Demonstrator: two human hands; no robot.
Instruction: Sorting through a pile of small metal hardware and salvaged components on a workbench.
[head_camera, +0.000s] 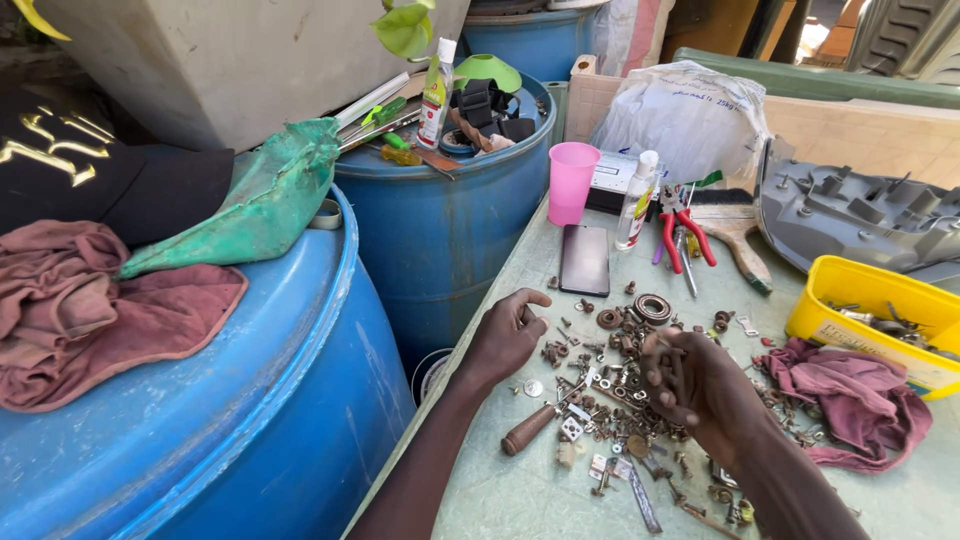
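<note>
Right hand curled over scattered screws, grip contents unclear. Left hand loosely curled, empty, just left of pile. Wooden-handled screwdriver below left hand, axis slanting toward right hand.

bright daylight from the upper right, soft shadows, wide-angle bending at the edges, right hand slightly motion-blurred.

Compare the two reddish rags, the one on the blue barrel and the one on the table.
The rag on the barrel is larger and spread fairly flat over the lid; the rag on the table is smaller and bunched into folds. The first lies beside a green cloth, far from both hands; the second sits beside the yellow tub, close to the right hand. Both are faded, dirty-looking maroon cloths.
</note>
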